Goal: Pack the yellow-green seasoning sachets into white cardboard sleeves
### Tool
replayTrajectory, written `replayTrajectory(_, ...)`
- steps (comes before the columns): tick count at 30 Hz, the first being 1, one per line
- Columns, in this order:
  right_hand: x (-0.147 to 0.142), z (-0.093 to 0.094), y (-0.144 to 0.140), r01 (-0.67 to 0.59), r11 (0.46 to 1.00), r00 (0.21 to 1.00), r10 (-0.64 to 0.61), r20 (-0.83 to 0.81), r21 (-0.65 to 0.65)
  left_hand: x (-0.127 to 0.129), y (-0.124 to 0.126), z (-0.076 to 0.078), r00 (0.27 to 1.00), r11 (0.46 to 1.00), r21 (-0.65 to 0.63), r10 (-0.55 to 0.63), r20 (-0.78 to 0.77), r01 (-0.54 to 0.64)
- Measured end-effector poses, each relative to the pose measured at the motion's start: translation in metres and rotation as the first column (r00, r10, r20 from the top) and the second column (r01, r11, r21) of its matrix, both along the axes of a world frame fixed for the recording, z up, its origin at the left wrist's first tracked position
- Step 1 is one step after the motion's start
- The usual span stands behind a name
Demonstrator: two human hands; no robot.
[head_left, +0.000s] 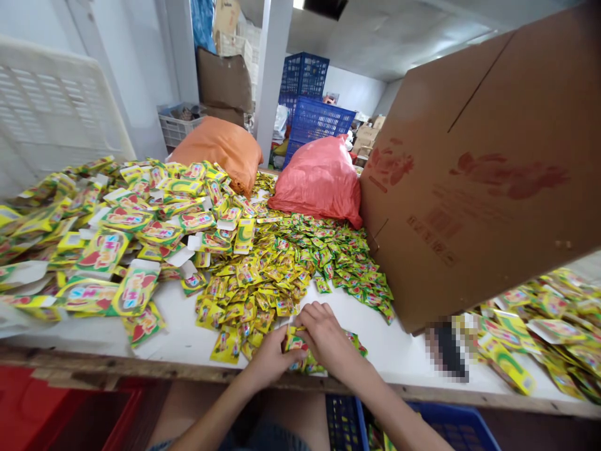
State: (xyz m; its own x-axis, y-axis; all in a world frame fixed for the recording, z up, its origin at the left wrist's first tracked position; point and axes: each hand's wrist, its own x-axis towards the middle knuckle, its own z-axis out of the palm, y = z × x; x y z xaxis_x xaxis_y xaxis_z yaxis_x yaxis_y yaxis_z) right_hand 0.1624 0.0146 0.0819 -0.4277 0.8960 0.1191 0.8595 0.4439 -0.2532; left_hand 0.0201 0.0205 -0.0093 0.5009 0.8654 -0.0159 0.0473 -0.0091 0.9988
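Observation:
My left hand [272,358] and my right hand [325,335] are close together over the front part of the white table. Between them is a yellow-and-green printed pack [295,342]. My left fingers and thumb close on its left side, and my right fingers curl over its top; whether it is a carton or a sachet is partly hidden. Small yellow sachets [248,275] lie in a heap just beyond my hands, touching a heap of green sachets [357,269] to the right. On the left are piled yellow printed cartons [136,288], several with white flaps standing open.
A large cardboard box [451,175] leans over the table at right, with more cartons [544,332] beyond it. Behind the heaps sit an orange sack [220,147] and a red sack [319,178]. Blue crates [451,426] stand below the table edge, beside a red container [61,407].

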Motion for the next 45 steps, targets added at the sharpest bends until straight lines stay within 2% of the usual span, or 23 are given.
replayTrajectory(2, 0.003, -0.002, -0.003, -0.027, 1.0, 0.998, 0.028, -0.062, 0.004, -0.001, 0.0, 0.0, 0.999, 1.0, 0.013, 0.018, 0.04, -0.019)
replayTrajectory(5, 0.01, -0.005, -0.009, 0.033, 0.998, 0.977, -0.02, -0.213, 0.055, -0.001, 0.0, 0.0, 0.995, 1.0, 0.02, 0.016, 0.102, -0.018)
replayTrajectory(9, 0.014, -0.017, -0.021, 0.085, 0.995, 0.969, -0.071, -0.238, 0.048, 0.0, 0.001, -0.001, 0.987, 0.999, 0.039, -0.01, 0.158, 0.003)
replayTrajectory(12, 0.015, -0.033, -0.029, 0.108, 0.994, 0.941, -0.102, -0.322, 0.001, 0.001, -0.004, 0.0, 0.975, 0.996, 0.045, 0.071, 0.211, -0.082)
replayTrajectory(15, 0.016, -0.053, -0.034, 0.203, 0.978, 0.807, -0.191, -0.559, -0.04, 0.0, -0.01, 0.0, 0.945, 0.979, 0.018, 0.19, 0.267, -0.201)
replayTrajectory(18, 0.014, -0.069, -0.037, 0.246, 0.964, 0.656, -0.245, -0.714, -0.104, -0.001, -0.014, 0.001, 0.946, 0.971, 0.039, 0.219, 0.24, -0.235)
replayTrajectory(20, 0.011, -0.073, -0.037, 0.227, 0.965, 0.634, -0.249, -0.732, -0.131, -0.003, -0.014, 0.003, 0.97, 0.973, 0.098, 0.192, 0.149, -0.208)
replayTrajectory(24, 0.007, -0.068, -0.031, 0.178, 0.978, 0.663, -0.202, -0.721, -0.11, -0.006, -0.01, 0.007, 0.989, 0.965, 0.225, 0.147, -0.026, -0.137)
replayTrajectory(26, 0.008, -0.066, -0.028, 0.19, 0.977, 0.657, -0.199, -0.727, -0.095, -0.006, -0.009, 0.007, 0.984, 0.954, 0.246, 0.18, 0.0, -0.174)
replayTrajectory(28, 0.009, -0.068, -0.027, 0.25, 0.963, 0.609, -0.238, -0.756, -0.102, -0.006, -0.009, 0.006, 0.968, 0.945, 0.211, 0.236, 0.089, -0.25)
replayTrajectory(30, 0.01, -0.07, -0.028, 0.268, 0.958, 0.591, -0.244, -0.769, -0.098, -0.007, -0.009, 0.006, 0.957, 0.944, 0.183, 0.251, 0.142, -0.275)
replayTrajectory(34, 0.01, -0.069, -0.032, 0.139, 0.99, 0.691, -0.118, -0.713, -0.03, -0.012, -0.008, 0.012, 0.982, 0.934, 0.305, 0.173, 0.073, -0.187)
replayTrajectory(36, 0.01, -0.068, -0.033, 0.134, 0.991, 0.71, -0.106, -0.696, -0.014, -0.014, -0.009, 0.017, 0.982, 0.922, 0.339, 0.185, 0.043, -0.189)
replayTrajectory(41, 0.006, -0.065, -0.035, 0.206, 0.978, 0.696, -0.178, -0.695, -0.044, -0.012, -0.012, 0.023, 0.97, 0.922, 0.311, 0.242, -0.003, -0.229)
replayTrajectory(45, 0.003, -0.059, -0.033, 0.27, 0.951, 0.631, -0.295, -0.717, -0.153, -0.006, -0.011, 0.029, 0.958, 0.922, 0.278, 0.286, -0.023, -0.269)
